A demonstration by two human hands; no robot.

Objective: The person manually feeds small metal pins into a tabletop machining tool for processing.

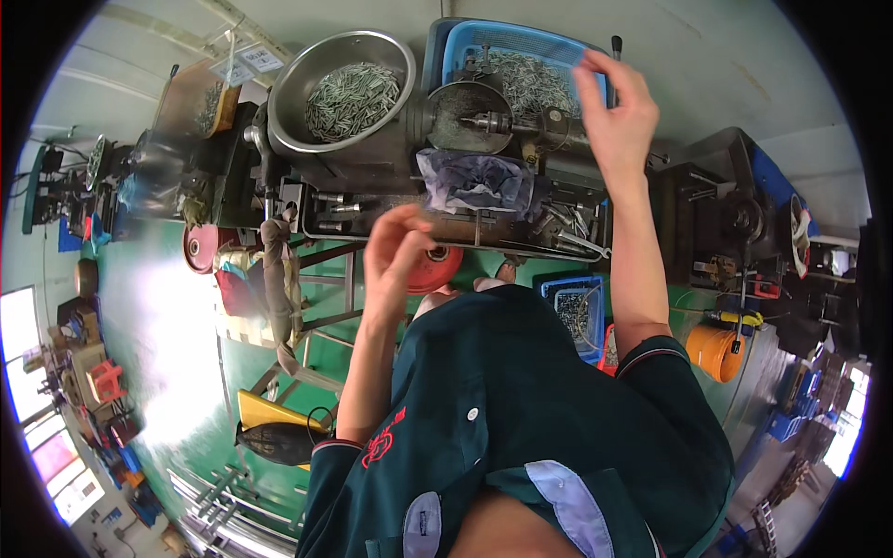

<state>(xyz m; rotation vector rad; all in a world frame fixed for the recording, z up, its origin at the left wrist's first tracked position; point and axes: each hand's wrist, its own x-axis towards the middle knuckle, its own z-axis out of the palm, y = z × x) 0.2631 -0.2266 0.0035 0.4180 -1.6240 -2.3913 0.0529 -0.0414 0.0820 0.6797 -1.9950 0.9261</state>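
My left hand hangs over the front edge of the bench, its thumb and fingers drawn together. Motion blurs the fingertips, and whatever they pinch is too small to make out. Up at the right, my right hand is raised beside the blue basket, fingers loosely curved and thumb apart, with nothing seen in it. Close behind it stands a lever with a black knob. Between the hands sits a small machine with a chuck over a round pan. A stained cloth drapes in front of it.
A steel bowl of metal pins stands at the back left; more pins fill the blue basket. Wrenches and metal parts lie in the bench tray. Below are a red stool, a blue crate and an orange bucket.
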